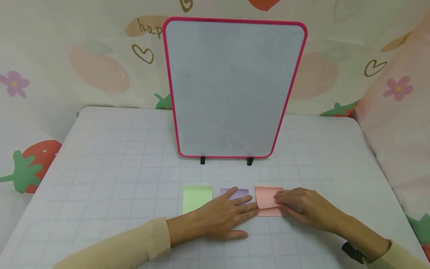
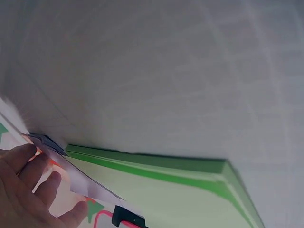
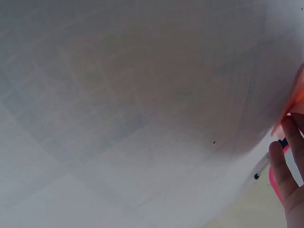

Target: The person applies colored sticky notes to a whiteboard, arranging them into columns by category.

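Note:
Three sticky note pads lie in a row in the head view: green (image 1: pixel 197 198), purple (image 1: pixel 240 193) and pink (image 1: pixel 269 213). My left hand (image 1: pixel 225 216) lies spread over the purple pad and hides most of it, its fingertips right at the pink pad's left edge. With its fingers bent at the right side of the pink pad, my right hand (image 1: pixel 307 207) pinches the pink top sheet (image 1: pixel 267 196), whose lower edge is raised and bowed. The right wrist view has the pink paper (image 3: pixel 295 97) at its right edge, by my fingers. Large in the left wrist view is the green pad (image 2: pixel 156 180).
Behind the pads a whiteboard (image 1: pixel 231 89) with a pink frame stands on small black feet (image 1: pixel 202 160). The table (image 1: pixel 117 168) wears a pale checked cover. Curtains (image 1: pixel 100 67) printed with fruit and hearts hang behind and at both sides.

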The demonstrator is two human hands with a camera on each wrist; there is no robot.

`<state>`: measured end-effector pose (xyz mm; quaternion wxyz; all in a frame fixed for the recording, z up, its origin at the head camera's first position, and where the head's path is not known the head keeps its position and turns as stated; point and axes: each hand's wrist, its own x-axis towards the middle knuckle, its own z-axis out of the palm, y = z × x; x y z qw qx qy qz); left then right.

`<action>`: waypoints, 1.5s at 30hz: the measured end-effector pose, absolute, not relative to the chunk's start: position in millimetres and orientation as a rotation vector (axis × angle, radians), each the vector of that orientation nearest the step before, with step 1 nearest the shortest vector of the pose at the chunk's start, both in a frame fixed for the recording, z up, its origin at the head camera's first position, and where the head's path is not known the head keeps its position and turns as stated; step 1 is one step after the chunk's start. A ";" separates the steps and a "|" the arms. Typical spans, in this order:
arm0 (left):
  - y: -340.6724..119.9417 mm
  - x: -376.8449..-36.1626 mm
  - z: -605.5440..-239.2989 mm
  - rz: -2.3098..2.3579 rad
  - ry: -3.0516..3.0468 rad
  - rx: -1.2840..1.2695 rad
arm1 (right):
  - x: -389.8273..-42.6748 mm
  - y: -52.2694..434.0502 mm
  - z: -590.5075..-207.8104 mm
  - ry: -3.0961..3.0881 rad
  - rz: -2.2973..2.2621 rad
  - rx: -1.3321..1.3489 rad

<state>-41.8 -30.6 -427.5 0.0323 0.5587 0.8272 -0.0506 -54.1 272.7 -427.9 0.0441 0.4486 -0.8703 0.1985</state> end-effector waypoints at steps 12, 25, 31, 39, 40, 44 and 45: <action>-26.9 -42.5 -426.9 -0.179 2.525 1.718 | -55.2 272.5 -427.6 -2.630 0.618 1.378; -27.6 -42.4 -426.9 -0.144 2.525 1.730 | -58.8 270.6 -419.9 -2.795 0.618 1.270; -28.1 -41.6 -427.5 -0.150 2.542 1.740 | -61.3 270.6 -417.2 -2.825 0.612 1.252; -27.5 -41.0 -426.7 -0.149 2.531 1.721 | -64.2 272.0 -415.2 -2.813 0.636 1.229; -27.3 -41.1 -426.6 -0.147 2.530 1.718 | -64.1 271.9 -415.1 -2.813 0.638 1.227; -26.8 -41.3 -426.5 -0.138 2.529 1.721 | -64.2 271.1 -414.4 -2.810 0.646 1.219; -26.8 -41.2 -426.4 -0.137 2.530 1.723 | -64.4 270.9 -414.1 -2.806 0.651 1.219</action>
